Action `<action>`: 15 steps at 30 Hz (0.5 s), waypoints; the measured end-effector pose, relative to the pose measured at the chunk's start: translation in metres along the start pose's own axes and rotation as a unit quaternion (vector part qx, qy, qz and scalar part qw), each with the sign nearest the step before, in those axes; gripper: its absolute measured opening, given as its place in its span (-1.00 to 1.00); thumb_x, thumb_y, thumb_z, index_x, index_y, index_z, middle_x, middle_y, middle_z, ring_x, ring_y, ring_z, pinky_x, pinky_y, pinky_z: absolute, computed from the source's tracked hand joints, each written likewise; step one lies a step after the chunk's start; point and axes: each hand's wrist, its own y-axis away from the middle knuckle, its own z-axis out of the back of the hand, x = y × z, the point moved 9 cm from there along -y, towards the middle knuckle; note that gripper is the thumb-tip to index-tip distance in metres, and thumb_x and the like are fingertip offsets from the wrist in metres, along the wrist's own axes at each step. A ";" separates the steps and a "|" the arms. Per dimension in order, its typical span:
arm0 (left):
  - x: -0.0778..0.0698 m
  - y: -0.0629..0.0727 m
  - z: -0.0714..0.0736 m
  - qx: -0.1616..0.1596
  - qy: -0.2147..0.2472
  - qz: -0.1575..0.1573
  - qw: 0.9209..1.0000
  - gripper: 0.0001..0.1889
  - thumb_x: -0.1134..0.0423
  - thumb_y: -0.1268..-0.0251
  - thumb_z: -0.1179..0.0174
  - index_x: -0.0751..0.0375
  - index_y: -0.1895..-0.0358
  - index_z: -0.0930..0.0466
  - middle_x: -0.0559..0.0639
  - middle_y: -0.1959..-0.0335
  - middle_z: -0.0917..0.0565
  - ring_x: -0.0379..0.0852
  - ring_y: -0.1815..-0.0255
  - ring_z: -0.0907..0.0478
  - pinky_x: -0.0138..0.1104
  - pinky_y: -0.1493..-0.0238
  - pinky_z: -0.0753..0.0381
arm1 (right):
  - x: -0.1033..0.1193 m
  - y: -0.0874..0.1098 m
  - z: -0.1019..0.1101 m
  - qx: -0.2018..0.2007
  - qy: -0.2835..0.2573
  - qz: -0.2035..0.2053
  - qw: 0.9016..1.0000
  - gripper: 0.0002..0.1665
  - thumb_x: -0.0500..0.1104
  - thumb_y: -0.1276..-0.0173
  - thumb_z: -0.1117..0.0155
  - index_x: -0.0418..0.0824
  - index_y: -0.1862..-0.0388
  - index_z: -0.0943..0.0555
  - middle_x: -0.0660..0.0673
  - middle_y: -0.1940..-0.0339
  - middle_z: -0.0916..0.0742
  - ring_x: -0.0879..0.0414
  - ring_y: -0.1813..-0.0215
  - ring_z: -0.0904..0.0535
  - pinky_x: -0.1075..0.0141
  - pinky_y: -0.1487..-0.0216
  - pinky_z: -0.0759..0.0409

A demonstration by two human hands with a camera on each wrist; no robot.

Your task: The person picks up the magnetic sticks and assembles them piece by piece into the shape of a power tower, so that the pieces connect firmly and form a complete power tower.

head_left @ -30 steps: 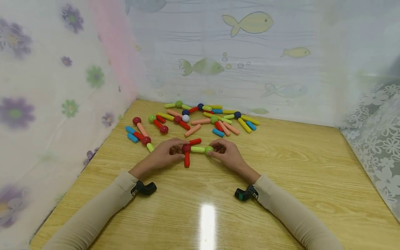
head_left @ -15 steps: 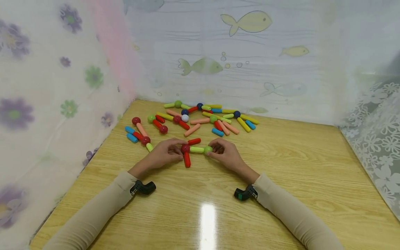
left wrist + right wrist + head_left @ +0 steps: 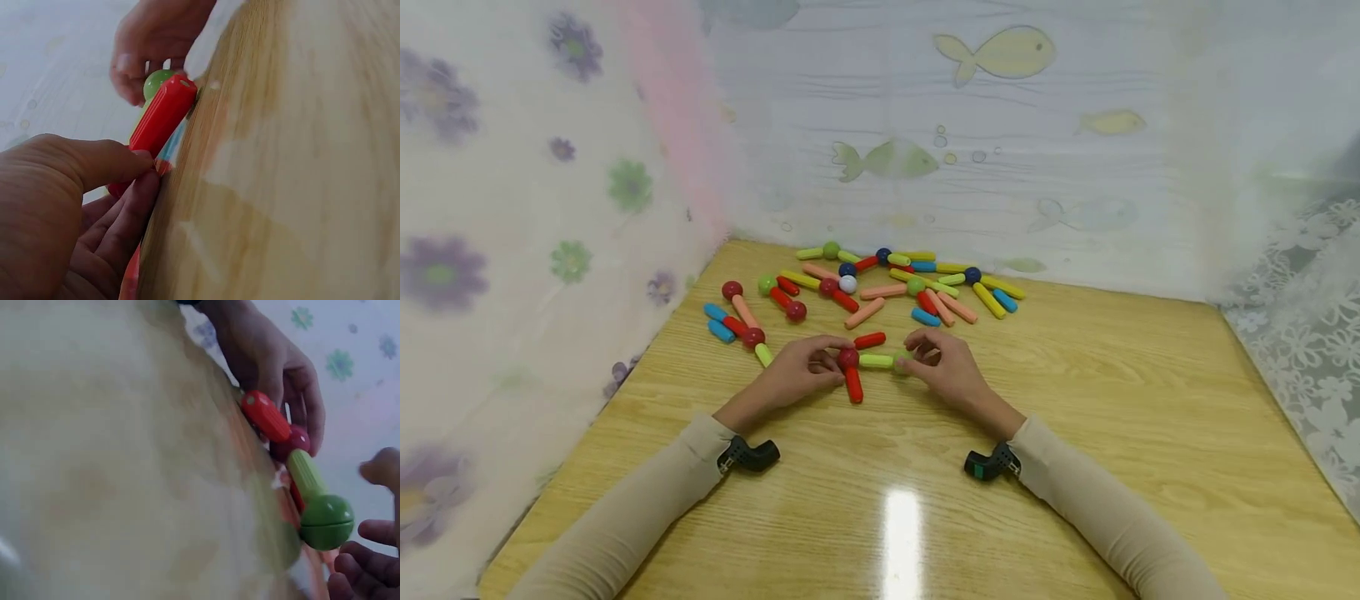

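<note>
My left hand (image 3: pixel 801 367) pinches a dark red ball (image 3: pixel 848 358) of a magnetic building set between thumb and fingers. Two red rods stick out from that ball: one red rod (image 3: pixel 854 386) points toward me, the other red rod (image 3: pixel 871 340) to the far right. A lime rod (image 3: pixel 876 361) joins it to a green ball (image 3: pixel 327 522) on the right. Around the green ball, my right hand (image 3: pixel 951 371) holds its thumb and fingers spread; the right wrist view shows a gap between them and the ball. In the left wrist view, the nearer red rod (image 3: pixel 164 112) partly covers the green ball.
Behind the hands lie several joined balls and rods, among them a navy ball (image 3: pixel 972 275) and a white ball (image 3: pixel 847 284). Left of my left hand sits another dark red ball (image 3: pixel 753 337) with rods attached. Patterned cloth (image 3: pixel 880 100) stands along the table's back edge.
My right fingers have parted from the green ball. The near end of the red rod pointing toward me has swung slightly right. My left hand stays at the dark red ball.
</note>
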 end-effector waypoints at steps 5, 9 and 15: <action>-0.003 -0.001 0.000 -0.001 -0.030 -0.022 0.999 -0.55 0.41 -0.39 -0.37 0.20 -0.31 -0.61 0.03 -0.06 -0.70 -0.12 0.13 -0.69 -0.20 0.07 -0.68 | 0.007 -0.026 0.009 -0.020 0.032 0.035 0.999 -0.74 -0.22 -0.51 -0.35 -0.34 -0.08 -0.71 -0.15 0.03 -0.76 0.00 0.11 -0.68 0.08 0.12 -0.69; -0.002 -0.001 0.000 -0.001 -0.041 -0.028 0.999 -0.58 0.38 -0.42 -0.36 0.20 -0.31 -0.62 0.01 -0.05 -0.70 -0.13 0.14 -0.68 -0.21 0.11 -0.66 | 0.010 -0.053 -0.002 0.035 0.087 0.068 0.993 -0.75 -0.32 -0.51 -0.30 -0.32 -0.09 -0.74 -0.18 0.03 -0.78 0.00 0.16 -0.68 0.13 0.17 -0.66; 0.001 -0.001 0.000 0.001 -0.041 -0.031 0.999 -0.59 0.37 -0.44 -0.35 0.18 -0.31 -0.63 -0.02 -0.06 -0.70 -0.13 0.14 -0.67 -0.20 0.11 -0.66 | 0.006 -0.073 -0.030 0.159 0.086 0.063 0.981 -0.76 -0.26 -0.52 -0.31 -0.13 -0.07 -0.79 -0.06 -0.06 -0.78 0.10 0.09 -0.68 0.18 0.16 -0.62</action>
